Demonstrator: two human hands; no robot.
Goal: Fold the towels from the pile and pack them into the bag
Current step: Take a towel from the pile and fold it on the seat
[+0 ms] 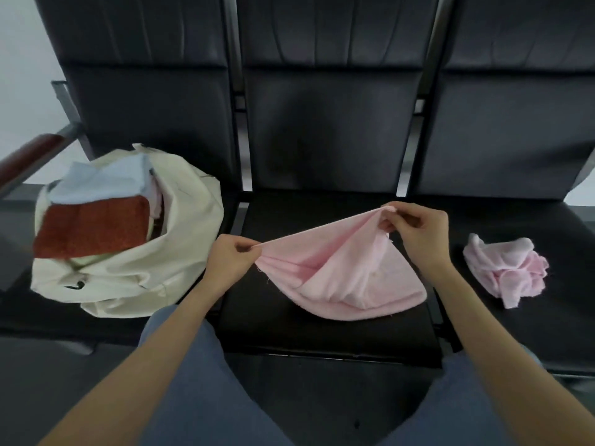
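Both hands, left hand [230, 257] and right hand [415, 231], pinch the pink towel [347, 272] with fingers clamped on its edge. Soft, limp; we'd grip corners.

- The cream bag [135, 268] hides most of what it holds; only a rust-red towel [93, 228] and a pale blue towel [103, 181] show at its mouth, both blurred.
- A dark mark low on the bag is too blurred to read.
- The left hand's [230, 257] fingers [245, 246] curl inward, hiding their tips.
- The pink towel's [347, 275] folds cover its underside and the seat beneath.
- The crumpled pink towel [505, 268] hides its own layers.
- Both forearms run off the bottom edge.
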